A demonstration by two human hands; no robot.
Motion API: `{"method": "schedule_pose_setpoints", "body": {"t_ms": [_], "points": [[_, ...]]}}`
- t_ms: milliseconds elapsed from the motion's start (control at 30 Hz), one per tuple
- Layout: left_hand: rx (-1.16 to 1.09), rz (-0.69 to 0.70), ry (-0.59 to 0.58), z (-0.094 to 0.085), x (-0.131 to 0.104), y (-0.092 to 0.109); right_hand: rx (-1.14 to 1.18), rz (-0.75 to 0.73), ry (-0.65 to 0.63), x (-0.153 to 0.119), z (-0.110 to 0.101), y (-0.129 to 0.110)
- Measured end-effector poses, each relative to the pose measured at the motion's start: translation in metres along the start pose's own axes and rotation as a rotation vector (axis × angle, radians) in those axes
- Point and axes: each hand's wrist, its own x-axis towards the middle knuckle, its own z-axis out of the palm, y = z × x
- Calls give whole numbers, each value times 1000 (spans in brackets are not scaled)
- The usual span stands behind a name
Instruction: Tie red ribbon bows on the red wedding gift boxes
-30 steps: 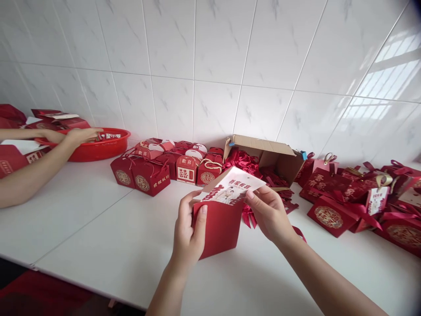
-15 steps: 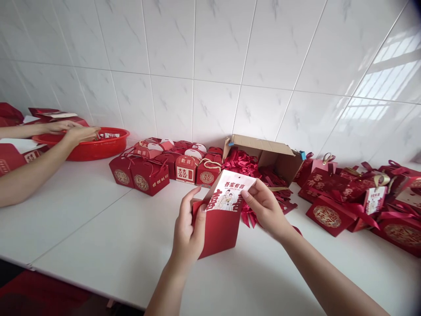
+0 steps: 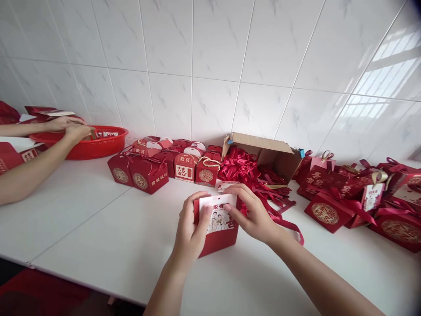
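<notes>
A red gift box [image 3: 219, 242] stands on the white table in front of me. Against its near face lies a white printed card [image 3: 219, 218] with red characters and a drawn couple. My left hand [image 3: 191, 228] is closed round the box's left side, its thumb pressing the card's left edge. My right hand [image 3: 251, 215] is closed at the upper right, thumb on the card and fingers over the box's top edge. The fingertips behind the box are hidden. Just beyond, a heap of red ribbons [image 3: 239, 166] spills from a tipped cardboard box [image 3: 263, 142].
Finished-looking red boxes [image 3: 149, 177] stand in a cluster left of centre. More red boxes with ribbons and tags [image 3: 325, 213] crowd the right. At far left, another person's hands [image 3: 77, 129] work over a red plastic basin [image 3: 98, 149]. A tiled wall [image 3: 213, 105] backs the table.
The card has moved down, from above the box's top to flat against its near face. My right hand came down and left with it. My left hand kept its hold on the box.
</notes>
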Motion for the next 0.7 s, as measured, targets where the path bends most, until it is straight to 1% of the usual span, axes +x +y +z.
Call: {"method": "schedule_pose_setpoints", "body": {"t_ms": [100, 133, 167, 300, 433, 600, 700], "points": [[-18, -59, -50, 1, 0, 3, 52, 36, 102, -1, 8, -1], [-22, -67, -30, 1, 0, 3, 76, 67, 116, -2, 10, -1], [-23, -76, -14, 1, 0, 4, 99, 101, 120, -2, 11, -1], [-23, -100, -30, 2, 0, 8, 159, 178, 108, -4, 13, 1], [-25, -105, 15, 3, 0, 7, 177, 204, 104, -3, 13, -1], [0, -72, -21, 2, 1, 0, 187, 203, 102, -2, 10, -4], [18, -68, 0, 3, 0, 2, 218, 219, 85, -1, 10, -2]]}}
